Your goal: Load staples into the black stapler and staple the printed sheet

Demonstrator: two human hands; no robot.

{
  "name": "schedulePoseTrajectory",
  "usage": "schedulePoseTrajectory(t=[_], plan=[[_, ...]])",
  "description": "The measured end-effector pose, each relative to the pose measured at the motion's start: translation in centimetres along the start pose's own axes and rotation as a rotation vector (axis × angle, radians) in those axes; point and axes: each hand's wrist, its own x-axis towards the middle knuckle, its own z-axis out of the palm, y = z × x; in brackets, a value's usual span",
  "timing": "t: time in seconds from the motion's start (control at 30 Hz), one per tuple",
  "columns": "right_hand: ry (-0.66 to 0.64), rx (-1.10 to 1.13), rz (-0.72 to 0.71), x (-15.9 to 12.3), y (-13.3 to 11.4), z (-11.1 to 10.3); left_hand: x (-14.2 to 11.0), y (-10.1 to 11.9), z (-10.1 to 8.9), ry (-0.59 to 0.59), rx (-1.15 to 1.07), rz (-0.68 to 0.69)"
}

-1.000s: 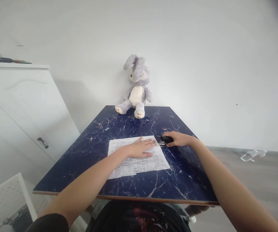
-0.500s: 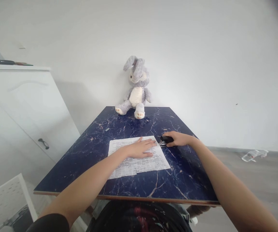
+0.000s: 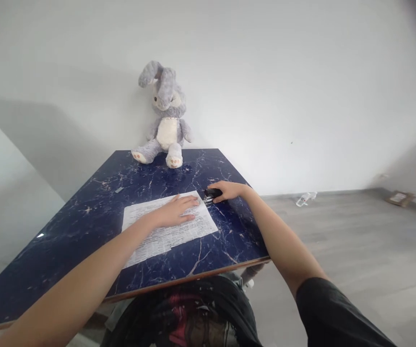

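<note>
White printed paper [image 3: 189, 230] lies on the dark blue marbled table [image 3: 96, 202]; whether it is one sheet or more I cannot tell. My left hand [image 3: 175, 212] rests flat on it with the fingers spread, pointing toward its far right corner. At that corner sits a black stapler [image 3: 213, 193], its front end right by the paper's edge. My right hand [image 3: 227, 190] is wrapped round the stapler's back end from the right. Whether the paper's corner is inside the stapler's jaws is too small to make out.
A grey plush rabbit [image 3: 166, 123] sits at the table's far edge against the white wall. Left of it lies a small pale strip [image 3: 119, 190]. On the floor to the right are a clear plastic item [image 3: 305, 198] and a brown box [image 3: 400, 197].
The whole view has swung to the right, so the table and rabbit appear further left. Both hands keep their places on the paper and the stapler.
</note>
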Motion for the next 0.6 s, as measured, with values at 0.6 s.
schedulePoseTrajectory(t=[0.6], plan=[[-0.008, 0.027, 0.035, -0.05, -0.39, 0.0, 0.19, 0.69, -0.35, -0.044, 0.021, 0.008]])
